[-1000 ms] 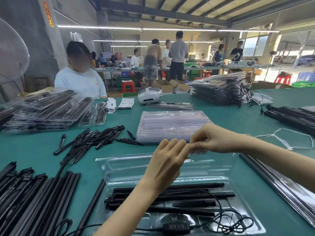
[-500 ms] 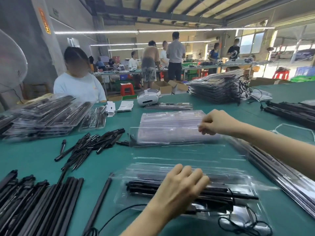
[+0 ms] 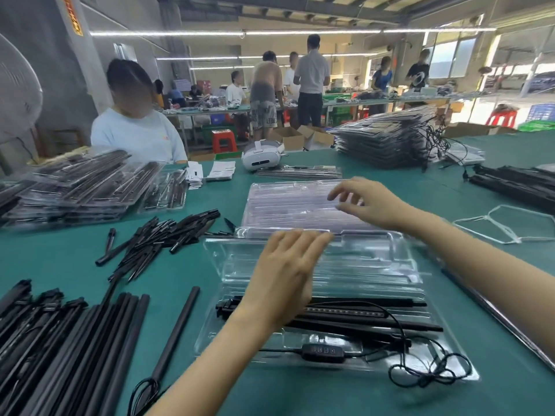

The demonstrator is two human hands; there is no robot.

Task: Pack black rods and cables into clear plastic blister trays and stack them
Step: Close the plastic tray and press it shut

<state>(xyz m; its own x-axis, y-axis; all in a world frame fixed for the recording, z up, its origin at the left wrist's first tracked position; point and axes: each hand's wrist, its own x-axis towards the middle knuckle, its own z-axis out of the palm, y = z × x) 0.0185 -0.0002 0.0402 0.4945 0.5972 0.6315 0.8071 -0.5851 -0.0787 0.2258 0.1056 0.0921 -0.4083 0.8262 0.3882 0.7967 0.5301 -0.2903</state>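
Two hands work over the open blister tray (image 3: 375, 265): left hand (image 3: 282, 283) flat, fingers straight, on its lid half; right hand (image 3: 369, 205) spread loosely, holding nothing, beyond it; rods (image 3: 360, 313) lie inside (cable (image 3: 432, 373) spills past its near corner, likely to snag when closing); green table (image 3: 450, 187) right of it leaves room.

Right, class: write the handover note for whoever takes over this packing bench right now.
Left hand: open, flat over the clear blister tray.
Right hand: open, fingers spread above the stack of empty trays, holding nothing.
Done: black rods and the cable with its controller lie in the tray's near half.
Left: close the tray and stack it. Loose rods wait at left.
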